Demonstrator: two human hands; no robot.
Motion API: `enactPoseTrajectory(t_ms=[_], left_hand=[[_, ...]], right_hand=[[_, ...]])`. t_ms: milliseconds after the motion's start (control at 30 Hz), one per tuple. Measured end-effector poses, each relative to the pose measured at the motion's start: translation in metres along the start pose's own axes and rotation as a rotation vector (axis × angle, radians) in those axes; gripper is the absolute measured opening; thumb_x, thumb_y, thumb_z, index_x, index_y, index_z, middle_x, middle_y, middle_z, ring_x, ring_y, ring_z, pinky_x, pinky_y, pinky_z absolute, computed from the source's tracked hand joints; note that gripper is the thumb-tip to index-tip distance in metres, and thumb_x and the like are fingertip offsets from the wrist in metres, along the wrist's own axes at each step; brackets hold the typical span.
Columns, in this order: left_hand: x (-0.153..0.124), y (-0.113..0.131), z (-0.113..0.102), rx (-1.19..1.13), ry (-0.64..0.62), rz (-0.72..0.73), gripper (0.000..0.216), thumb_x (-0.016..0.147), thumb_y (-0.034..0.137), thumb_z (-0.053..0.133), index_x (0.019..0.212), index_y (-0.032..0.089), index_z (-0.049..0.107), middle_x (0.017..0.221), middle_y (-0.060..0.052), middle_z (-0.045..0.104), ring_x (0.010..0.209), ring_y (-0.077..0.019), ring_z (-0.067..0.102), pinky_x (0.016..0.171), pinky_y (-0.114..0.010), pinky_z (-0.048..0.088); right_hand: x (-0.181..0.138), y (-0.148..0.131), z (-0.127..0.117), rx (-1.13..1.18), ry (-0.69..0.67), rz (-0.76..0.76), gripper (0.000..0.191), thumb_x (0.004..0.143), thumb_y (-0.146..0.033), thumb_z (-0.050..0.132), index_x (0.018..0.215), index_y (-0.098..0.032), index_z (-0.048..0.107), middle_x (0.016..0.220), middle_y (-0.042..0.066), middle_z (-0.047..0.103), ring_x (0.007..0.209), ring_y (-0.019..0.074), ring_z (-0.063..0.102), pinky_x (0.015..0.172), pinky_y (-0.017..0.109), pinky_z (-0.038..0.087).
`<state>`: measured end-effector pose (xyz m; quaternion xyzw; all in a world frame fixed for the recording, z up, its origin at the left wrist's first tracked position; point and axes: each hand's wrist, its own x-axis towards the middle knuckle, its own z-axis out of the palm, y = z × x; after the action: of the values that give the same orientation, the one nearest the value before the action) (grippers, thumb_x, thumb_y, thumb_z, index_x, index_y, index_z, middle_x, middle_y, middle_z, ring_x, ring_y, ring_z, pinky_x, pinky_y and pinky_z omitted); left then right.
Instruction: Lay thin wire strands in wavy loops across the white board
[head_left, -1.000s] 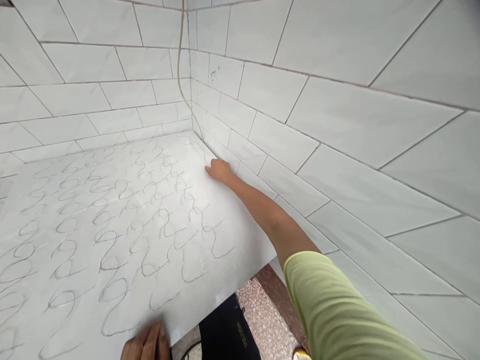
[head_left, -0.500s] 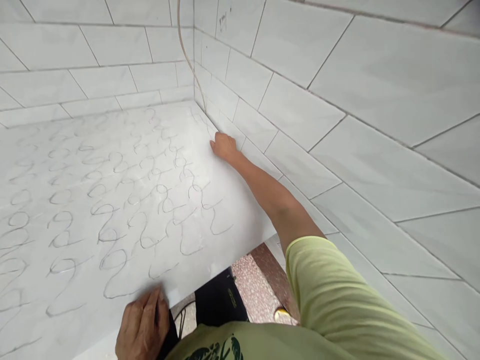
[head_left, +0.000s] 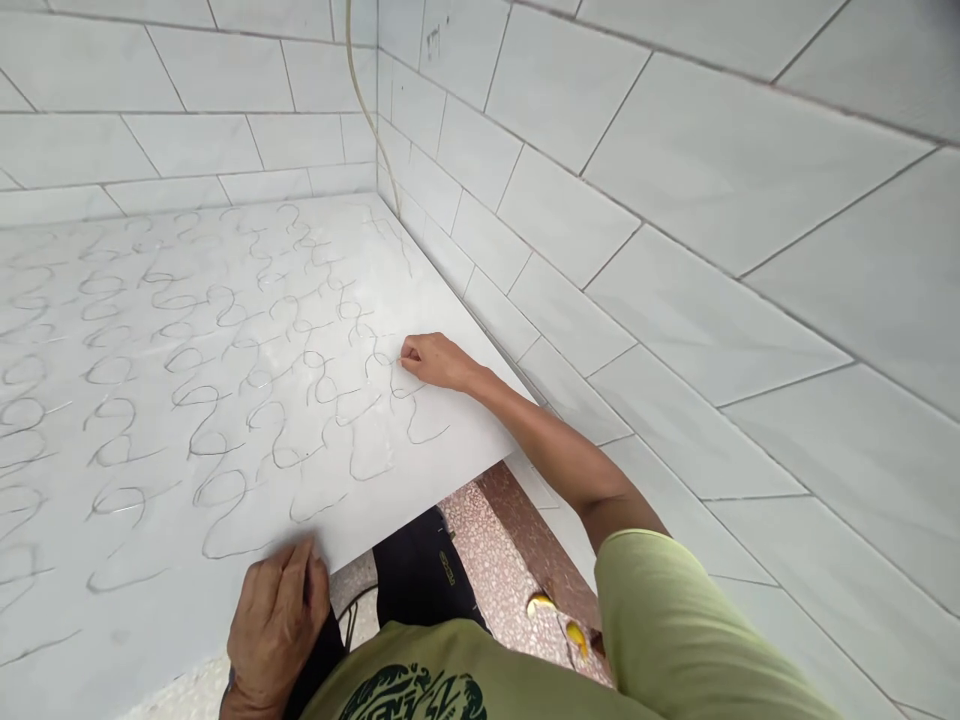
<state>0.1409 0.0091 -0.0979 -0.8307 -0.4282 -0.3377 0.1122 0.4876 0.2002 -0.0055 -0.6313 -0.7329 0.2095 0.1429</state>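
A broad white tabletop is covered with rows of thin, dark, curling lines; whether they are loose strands or drawn marks I cannot tell. Over the right part of the surface, my right hand is closed in a pinch beside one of these curls. Anything between its fingertips is too small to make out. My left hand rests at the near edge with its fingers curled and pressed together. What it holds, if anything, is hidden.
White tiled walls meet at the far corner, where a pale cable hangs down to the tabletop. Below the near edge are a speckled floor, a dark red strip and small yellow objects.
My right hand has come away from the wall-side edge, moving nearer and a little left over the curls. The left hand stays at the near edge. The view has shifted slightly.
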Motion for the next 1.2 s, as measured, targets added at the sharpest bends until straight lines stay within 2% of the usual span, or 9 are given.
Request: enactPoseTrajectory(t_ms=[167, 267, 400, 633, 733, 933, 1100, 1200], left_hand=[[0.0, 0.001, -0.002, 0.004, -0.021, 0.047, 0.033, 0.088, 0.005, 0.071, 0.119, 0.013, 0.063, 0.099, -0.011, 0.072, 0.087, -0.0247, 0.066, 0.082, -0.039, 0.053], [0.0, 0.001, -0.003, 0.015, -0.028, 0.059, 0.032, 0.089, 0.005, 0.068, 0.119, 0.012, 0.061, 0.101, -0.012, 0.073, 0.09, -0.0263, 0.066, 0.084, -0.041, 0.053], [0.0, 0.001, -0.004, 0.029, -0.034, 0.087, 0.027, 0.089, 0.003, 0.066, 0.114, 0.014, 0.062, 0.099, -0.012, 0.072, 0.089, -0.0264, 0.066, 0.083, -0.041, 0.052], [0.003, 0.002, -0.005, 0.021, -0.038, 0.069, 0.023, 0.091, 0.005, 0.064, 0.112, 0.014, 0.062, 0.098, -0.012, 0.071, 0.09, -0.0257, 0.064, 0.083, -0.04, 0.051], [0.006, 0.003, -0.008, 0.038, -0.042, 0.085, 0.02, 0.093, 0.004, 0.059, 0.108, 0.016, 0.063, 0.098, -0.011, 0.071, 0.09, -0.0252, 0.065, 0.082, -0.039, 0.051], [0.005, 0.002, -0.006, 0.02, -0.04, 0.066, 0.018, 0.093, 0.008, 0.061, 0.107, 0.018, 0.064, 0.098, -0.011, 0.071, 0.092, -0.0268, 0.065, 0.085, -0.041, 0.053], [-0.001, 0.002, -0.003, -0.105, -0.037, -0.03, 0.022, 0.094, 0.01, 0.06, 0.114, 0.018, 0.064, 0.102, -0.012, 0.071, 0.096, -0.0278, 0.066, 0.089, -0.043, 0.054], [0.005, 0.006, -0.016, -0.265, 0.007, -0.146, 0.024, 0.096, 0.012, 0.059, 0.119, 0.018, 0.064, 0.107, -0.011, 0.07, 0.101, -0.0249, 0.066, 0.094, -0.041, 0.054]], right_hand=[[0.032, -0.015, 0.016, -0.081, 0.008, 0.122, 0.017, 0.093, -0.037, 0.065, 0.094, -0.02, 0.067, 0.105, 0.009, 0.074, 0.097, 0.0245, 0.067, 0.071, 0.03, 0.044], [0.042, -0.021, 0.025, -0.09, -0.005, 0.133, 0.008, 0.086, -0.025, 0.068, 0.083, -0.018, 0.066, 0.097, 0.011, 0.074, 0.089, 0.0252, 0.067, 0.066, 0.03, 0.043], [0.04, -0.023, 0.03, -0.007, -0.007, 0.12, 0.014, 0.085, -0.016, 0.062, 0.071, -0.018, 0.063, 0.083, 0.008, 0.073, 0.077, 0.0204, 0.065, 0.061, 0.027, 0.043], [0.023, -0.032, 0.013, 0.252, 0.032, 0.065, 0.014, 0.096, -0.029, 0.057, 0.09, -0.018, 0.062, 0.089, 0.005, 0.075, 0.062, 0.0104, 0.061, 0.056, 0.022, 0.045], [0.019, -0.04, 0.004, 0.469, 0.12, 0.026, 0.015, 0.095, -0.03, 0.061, 0.086, -0.018, 0.06, 0.082, 0.004, 0.072, 0.057, 0.0086, 0.058, 0.053, 0.021, 0.043], [0.014, -0.059, -0.006, 0.865, 0.271, -0.064, 0.023, 0.088, -0.035, 0.075, 0.08, -0.019, 0.062, 0.073, 0.001, 0.067, 0.054, 0.0093, 0.058, 0.04, 0.019, 0.029], [0.002, -0.074, -0.014, 1.054, 0.201, -0.163, 0.031, 0.081, -0.043, 0.083, 0.081, -0.018, 0.064, 0.074, 0.001, 0.068, 0.057, 0.0106, 0.062, 0.038, 0.019, 0.031], [-0.014, -0.084, -0.019, 1.117, 0.071, -0.248, 0.035, 0.079, -0.045, 0.085, 0.081, -0.017, 0.064, 0.072, 0.0, 0.067, 0.057, 0.0105, 0.062, 0.039, 0.019, 0.031]])
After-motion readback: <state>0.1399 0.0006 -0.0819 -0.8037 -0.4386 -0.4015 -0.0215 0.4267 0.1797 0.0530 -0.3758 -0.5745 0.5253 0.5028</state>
